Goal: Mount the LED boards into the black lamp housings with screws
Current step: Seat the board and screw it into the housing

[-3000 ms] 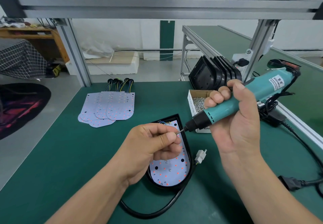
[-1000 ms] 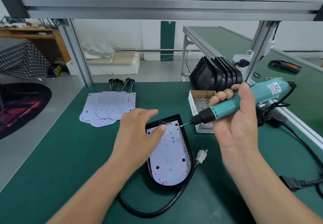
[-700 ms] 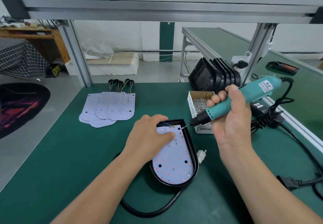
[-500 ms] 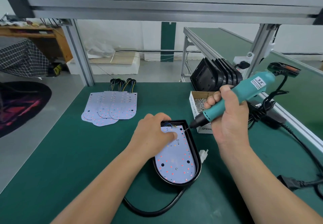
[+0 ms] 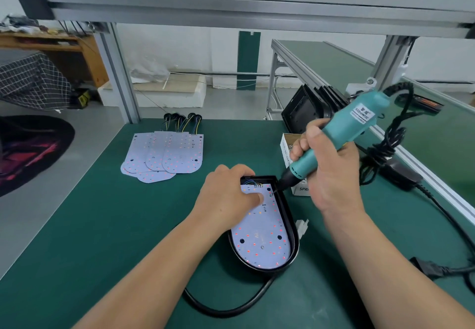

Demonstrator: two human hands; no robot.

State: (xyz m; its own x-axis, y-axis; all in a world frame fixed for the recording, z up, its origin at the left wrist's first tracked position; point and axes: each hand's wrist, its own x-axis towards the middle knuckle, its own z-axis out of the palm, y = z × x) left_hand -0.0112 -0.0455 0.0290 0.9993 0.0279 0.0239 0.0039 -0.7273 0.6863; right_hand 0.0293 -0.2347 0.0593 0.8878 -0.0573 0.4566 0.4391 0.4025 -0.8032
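Where the two bare forearms come into view, a dark green mat [image 5: 102, 238] covers the bench, and a thick black cable [image 5: 231, 310] loops across it just below the lamp housing [image 5: 267, 271]. The housing is a black shell, rounded at the near end and square at the far end, lying flat near the middle of the mat. The LED board [image 5: 259, 241] sits inside it, pale, dotted with small red points and a few dark holes, with thin wires at its far edge. A white connector [image 5: 302, 227] lies just beside the right rim; a black plug [image 5: 431, 268] rests near the mat's right side.

The left hand [image 5: 228, 195] lies over the housing's far left corner, fingers bent but gripping nothing, one fingertip pressed flat on the board. The right hand [image 5: 331, 174] is wrapped tight round a teal screwdriver [image 5: 347, 128], tilted, its bit touching the board's far right corner.

Just behind that hand stands a small box [image 5: 285, 148] of screws. Farther left, spare boards [image 5: 167, 156] lie fanned on the mat; behind the box, a row of black shells [image 5: 308, 107] stands on edge.

A metal post [image 5: 120, 76] rises at the bench's far edge under a grey beam. Beyond are a grey floor [image 5: 51, 205], a dark rug [image 5: 30, 148], a white foam block [image 5: 167, 89], a wooden desk [image 5: 64, 46], a checked cloth [image 5: 28, 79] and a second green bench [image 5: 334, 64] running away on the right.
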